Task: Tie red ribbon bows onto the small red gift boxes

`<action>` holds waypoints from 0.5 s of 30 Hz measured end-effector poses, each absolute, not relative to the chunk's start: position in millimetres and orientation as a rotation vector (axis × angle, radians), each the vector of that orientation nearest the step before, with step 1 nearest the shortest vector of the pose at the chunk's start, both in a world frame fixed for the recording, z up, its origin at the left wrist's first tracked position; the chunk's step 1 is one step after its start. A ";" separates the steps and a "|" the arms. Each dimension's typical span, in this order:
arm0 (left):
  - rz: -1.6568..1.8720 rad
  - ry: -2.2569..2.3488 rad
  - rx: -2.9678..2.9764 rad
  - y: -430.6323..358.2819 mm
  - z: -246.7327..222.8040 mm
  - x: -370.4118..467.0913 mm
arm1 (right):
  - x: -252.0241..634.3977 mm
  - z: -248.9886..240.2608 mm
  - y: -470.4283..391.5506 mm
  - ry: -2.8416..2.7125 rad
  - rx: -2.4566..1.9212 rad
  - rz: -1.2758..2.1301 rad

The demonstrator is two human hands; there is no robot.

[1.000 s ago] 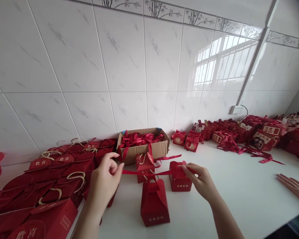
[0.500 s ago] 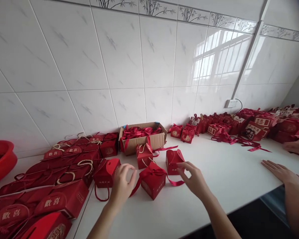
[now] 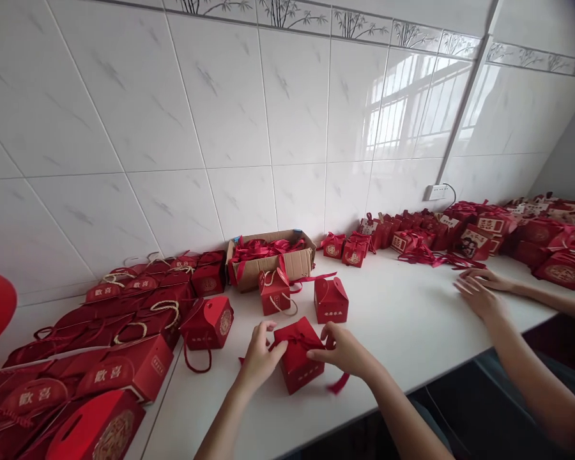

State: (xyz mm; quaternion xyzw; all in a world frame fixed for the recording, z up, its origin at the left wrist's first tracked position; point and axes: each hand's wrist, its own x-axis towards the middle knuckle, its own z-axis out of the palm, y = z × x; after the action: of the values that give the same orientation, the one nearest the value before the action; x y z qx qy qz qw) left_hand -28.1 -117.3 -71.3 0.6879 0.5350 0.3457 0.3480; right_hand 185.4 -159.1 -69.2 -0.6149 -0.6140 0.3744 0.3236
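A small red gift box (image 3: 301,372) stands on the white table before me, with a red ribbon (image 3: 298,338) knotted across its top. At its left top edge, the thumb and fingers of my left hand (image 3: 261,358) are closed in a pinch on the ribbon. My right hand (image 3: 347,350) pinches the ribbon on the other side of the knot. A blurred ribbon tail (image 3: 338,384) hangs below that hand. Close behind stand a box with a cord handle (image 3: 274,292) and a plain red box (image 3: 331,301). Another red box (image 3: 208,324) sits to the left.
Rows of red boxes (image 3: 124,326) cover the left side. A cardboard carton (image 3: 273,268) of ribbons stands against the tiled wall. Finished-looking red boxes (image 3: 412,236) line the back right. Another person's hands (image 3: 483,297) rest over the table at right.
Both my hands have come down onto the bow from either side and closed on the ribbon. The box has turned slightly. The other person's hands have moved together.
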 end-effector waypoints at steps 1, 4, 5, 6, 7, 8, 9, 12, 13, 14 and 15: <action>0.836 1.415 1.761 -117.6 -71.2 -28.6 | 188.6 -69.9 -160.1 -1.609 -1.593 1.033; 0.735 1.458 1.682 -118.9 -71.5 -28.5 | 195.4 -69.9 -159.6 -1.612 -1.521 1.194; 0.750 1.472 1.660 -119.9 -71.9 -27.5 | 196.5 -68.9 -159.5 -1.614 -1.502 1.231; 0.772 1.472 1.639 -121.1 -72.4 -25.7 | 197.0 -67.6 -159.9 -1.616 -1.487 1.254; 0.785 1.452 1.617 -122.6 -73.1 -23.4 | 197.0 -66.1 -160.9 -1.624 -1.463 1.280; 0.787 1.417 1.598 -124.3 -74.0 -20.5 | 196.7 -64.5 -162.5 -1.640 -1.427 1.311; 0.779 1.383 1.584 -126.0 -75.2 -17.5 | 196.2 -63.3 -164.4 -1.661 -1.379 1.347; 0.780 1.373 1.571 -129.5 -80.1 -10.6 | 196.5 -64.0 -170.4 -1.696 -1.229 1.433; 0.790 1.388 1.579 -129.8 -82.0 -9.8 | 197.8 -66.1 -171.8 -1.694 -1.208 1.427; 0.797 1.397 1.596 -129.7 -83.8 -9.9 | 199.9 -68.9 -172.8 -1.682 -1.219 1.395; 0.798 1.396 1.618 -129.2 -85.3 -10.5 | 202.6 -72.2 -173.4 -1.666 -1.253 1.345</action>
State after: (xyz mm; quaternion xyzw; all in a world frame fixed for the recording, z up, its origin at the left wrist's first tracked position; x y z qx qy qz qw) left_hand -10.5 -129.2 -85.3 0.6448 0.5562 0.3178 0.4170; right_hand 202.6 -173.4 -72.2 -0.4777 -0.6352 0.5128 0.3245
